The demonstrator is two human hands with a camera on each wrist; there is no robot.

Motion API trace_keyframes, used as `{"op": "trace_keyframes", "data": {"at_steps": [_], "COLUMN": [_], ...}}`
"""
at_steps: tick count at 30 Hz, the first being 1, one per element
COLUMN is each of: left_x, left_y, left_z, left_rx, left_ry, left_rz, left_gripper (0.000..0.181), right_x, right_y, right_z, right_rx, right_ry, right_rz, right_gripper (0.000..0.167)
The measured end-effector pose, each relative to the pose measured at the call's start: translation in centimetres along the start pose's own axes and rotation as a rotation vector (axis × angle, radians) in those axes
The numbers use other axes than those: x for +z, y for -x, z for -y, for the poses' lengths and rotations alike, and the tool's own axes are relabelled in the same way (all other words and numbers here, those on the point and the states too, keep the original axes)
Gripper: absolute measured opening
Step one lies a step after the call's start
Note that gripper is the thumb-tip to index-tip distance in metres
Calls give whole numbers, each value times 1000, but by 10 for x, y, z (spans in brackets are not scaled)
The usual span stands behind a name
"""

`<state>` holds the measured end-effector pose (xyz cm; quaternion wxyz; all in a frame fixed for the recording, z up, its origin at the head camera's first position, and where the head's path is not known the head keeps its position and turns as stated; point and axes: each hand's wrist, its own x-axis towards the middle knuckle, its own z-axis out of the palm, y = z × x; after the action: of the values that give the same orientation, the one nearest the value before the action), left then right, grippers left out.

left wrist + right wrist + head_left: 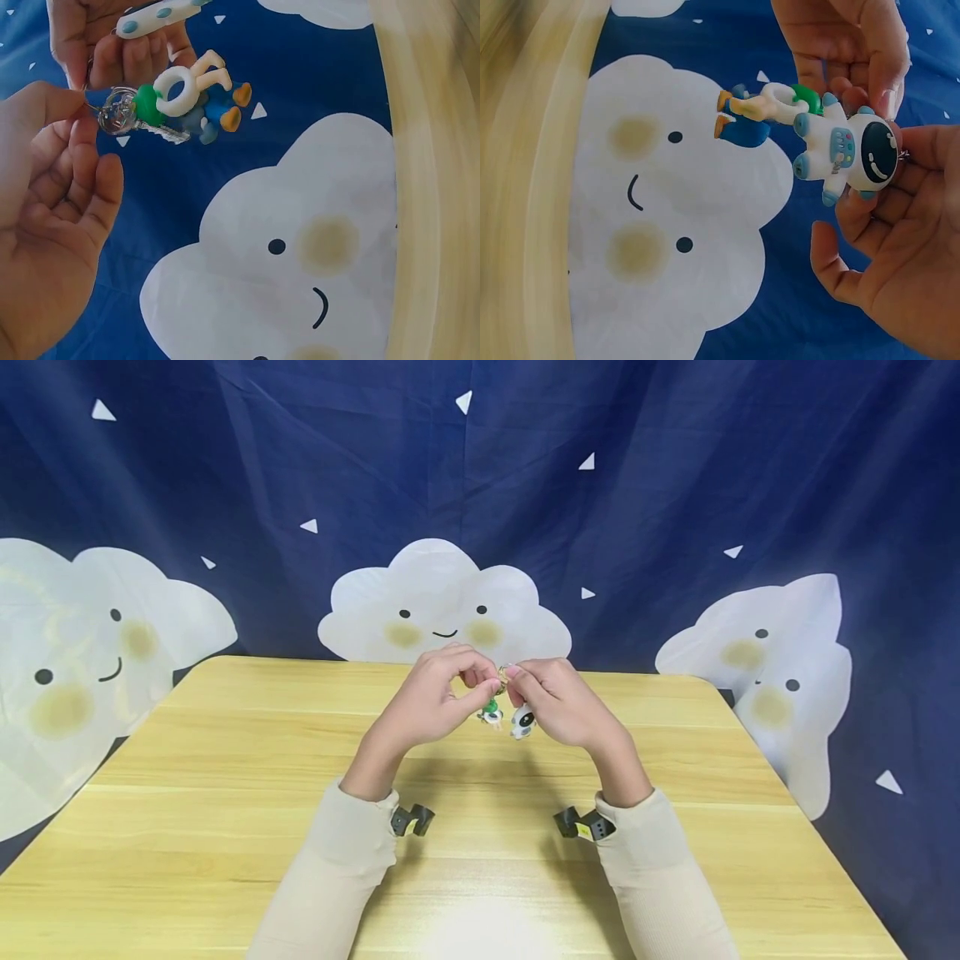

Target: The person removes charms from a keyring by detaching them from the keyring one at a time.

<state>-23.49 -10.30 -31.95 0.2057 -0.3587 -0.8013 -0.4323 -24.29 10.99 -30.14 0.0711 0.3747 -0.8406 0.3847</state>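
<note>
Above the table, my left hand (435, 702) and right hand (562, 702) meet fingertip to fingertip. Thumb and fingers of the left hand pinch a metal key ring (116, 112), from which a silver key (169, 135) and a small figurine (152, 105) hang; the figurine has green, white and blue parts and orange feet. My right hand pinches the metal link of an astronaut keychain (842, 150), white with light blue limb ends and a dark visor. In the head view, fingers partly cover the metal rings, so whether they are joined cannot be told.
Beneath the hands lies a light wood-grain table (480, 785). A dark blue curtain (525, 510) with white smiling clouds hangs behind its far edge. Each wrist wears a small black camera, such as the left wrist camera (411, 820).
</note>
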Motion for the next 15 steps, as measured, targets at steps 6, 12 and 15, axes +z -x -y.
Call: {"op": "trace_keyframes", "data": {"at_steps": [6, 12, 15], "left_x": [-4, -5, -4], "left_y": [1, 0, 0], "left_z": [-1, -1, 0], "left_rx": [9, 31, 33], "left_ry": [91, 56, -16], "left_rz": [-23, -89, -125], "left_gripper": [4, 6, 5], "right_x": [-1, -2, -2], "right_y": [1, 1, 1], "right_z": [-3, -3, -2], "right_rx": [-24, -67, -84], "right_ry": [-7, 0, 11], "right_rz": [-24, -62, -86], "right_gripper": [44, 42, 40]}}
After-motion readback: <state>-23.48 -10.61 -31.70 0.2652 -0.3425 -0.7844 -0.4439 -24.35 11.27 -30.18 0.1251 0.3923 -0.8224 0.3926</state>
